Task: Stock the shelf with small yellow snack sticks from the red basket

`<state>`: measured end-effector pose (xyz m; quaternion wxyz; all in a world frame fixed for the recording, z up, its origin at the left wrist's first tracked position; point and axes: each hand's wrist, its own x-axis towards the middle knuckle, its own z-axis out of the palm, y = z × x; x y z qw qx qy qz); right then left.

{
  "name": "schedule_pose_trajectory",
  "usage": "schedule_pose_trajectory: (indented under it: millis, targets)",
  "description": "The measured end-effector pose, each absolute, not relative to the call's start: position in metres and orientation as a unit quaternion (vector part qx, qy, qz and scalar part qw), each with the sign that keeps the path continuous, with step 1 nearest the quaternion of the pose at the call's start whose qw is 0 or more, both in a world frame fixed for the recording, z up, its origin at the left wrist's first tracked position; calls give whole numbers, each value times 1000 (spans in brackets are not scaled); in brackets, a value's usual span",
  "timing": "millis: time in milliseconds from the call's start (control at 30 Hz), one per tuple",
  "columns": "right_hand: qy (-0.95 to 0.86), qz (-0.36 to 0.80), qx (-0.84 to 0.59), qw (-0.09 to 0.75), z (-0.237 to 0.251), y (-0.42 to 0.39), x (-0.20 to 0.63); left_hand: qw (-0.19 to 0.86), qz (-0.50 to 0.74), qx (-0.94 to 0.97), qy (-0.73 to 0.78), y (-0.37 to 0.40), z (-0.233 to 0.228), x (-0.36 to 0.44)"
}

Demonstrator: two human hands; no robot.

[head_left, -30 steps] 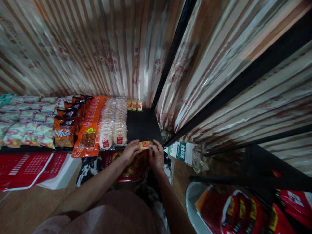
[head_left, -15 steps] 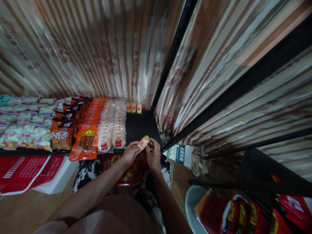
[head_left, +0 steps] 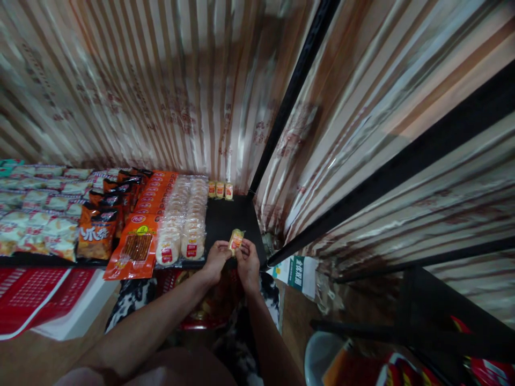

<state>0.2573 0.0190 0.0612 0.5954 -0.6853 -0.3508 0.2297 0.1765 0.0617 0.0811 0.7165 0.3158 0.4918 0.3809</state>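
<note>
Head view, and the grip was two-handed: left hand (head_left: pixel 216 262) and right hand (head_left: pixel 247 264) pinched the small yellow packet (head_left: pixel 236 242) over the front of the black shelf (head_left: pixel 227 213); its film looked slick, so a loosened pinch could have dropped it into the red container (head_left: pixel 203 324) below. Leftward, clear-wrapped biscuits (head_left: pixel 193 228) stood pale, round and glossy; stiff-looking.

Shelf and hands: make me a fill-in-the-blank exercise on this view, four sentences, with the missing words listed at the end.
1. The left hand and the right hand are holding ____ small packet between them.
2. The bare part of the shelf is ____ in colour.
3. At the back of the shelf, a row of ____ similar packets stands beside the crackers.
4. The flat pack at the front, left of the crackers, is mostly ____ in colour.

Missing words: one; black; three; orange.
</note>
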Motion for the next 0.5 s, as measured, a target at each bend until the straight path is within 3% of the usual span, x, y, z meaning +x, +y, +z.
schedule_pose_trajectory:
  millis: [500]
  targets:
    - [-380,142,-731,548,59,57,276,614,260,444,598,100,88,204]
